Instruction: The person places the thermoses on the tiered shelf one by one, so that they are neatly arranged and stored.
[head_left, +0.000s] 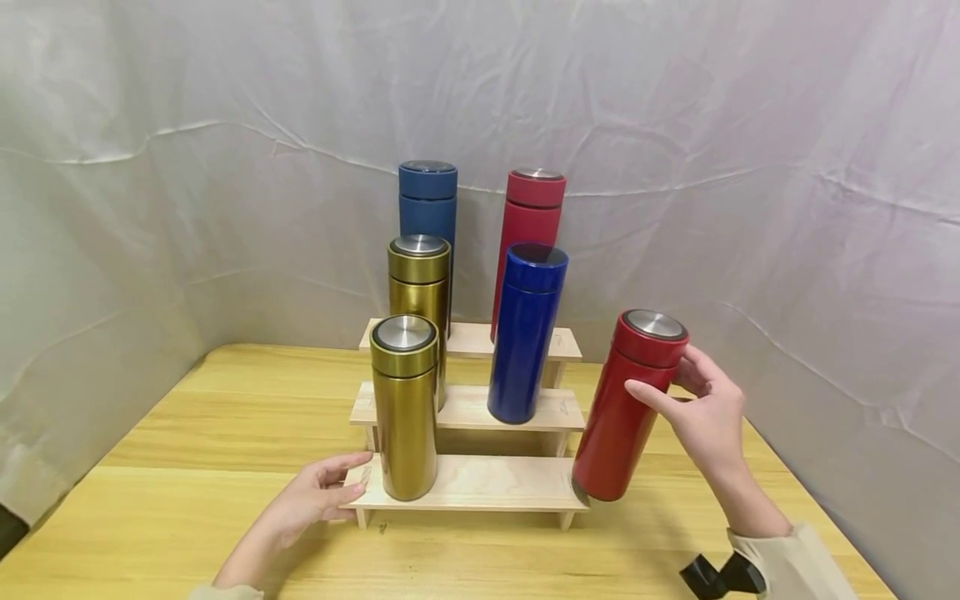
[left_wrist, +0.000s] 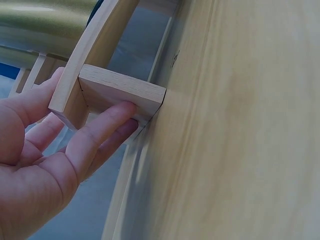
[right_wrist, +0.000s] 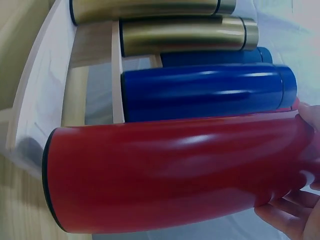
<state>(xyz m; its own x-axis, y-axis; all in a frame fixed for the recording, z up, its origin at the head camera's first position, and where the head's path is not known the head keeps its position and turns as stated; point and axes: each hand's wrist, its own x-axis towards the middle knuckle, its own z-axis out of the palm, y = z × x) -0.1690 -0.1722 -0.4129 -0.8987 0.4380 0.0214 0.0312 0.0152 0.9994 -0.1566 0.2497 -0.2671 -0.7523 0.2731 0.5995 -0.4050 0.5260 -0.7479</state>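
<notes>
My right hand (head_left: pixel 708 412) grips a glossy red thermos (head_left: pixel 618 425) near its silver-topped lid, thumb in front and fingers behind. The thermos leans, its base at the right end of the bottom shelf (head_left: pixel 510 483) in the head view. In the right wrist view the red thermos (right_wrist: pixel 170 175) spans the frame, fingers around its lid end. My left hand (head_left: pixel 318 492) holds the left end of the three-step wooden stand. In the left wrist view, fingers (left_wrist: pixel 112 117) press the stand's leg (left_wrist: pixel 120 90). A gold thermos (head_left: pixel 407 433) stands upright on the bottom shelf's left part.
Another gold thermos (head_left: pixel 420 267) and a shiny blue thermos (head_left: pixel 527 342) stand on the middle shelf (head_left: pixel 465 408). Behind them, a matte blue thermos (head_left: pixel 427 200) and a matte red one (head_left: pixel 532 217) occupy the top shelf (head_left: pixel 471 340). A grey curtain (head_left: pixel 300 67) hangs behind the wooden table (head_left: pixel 195 467).
</notes>
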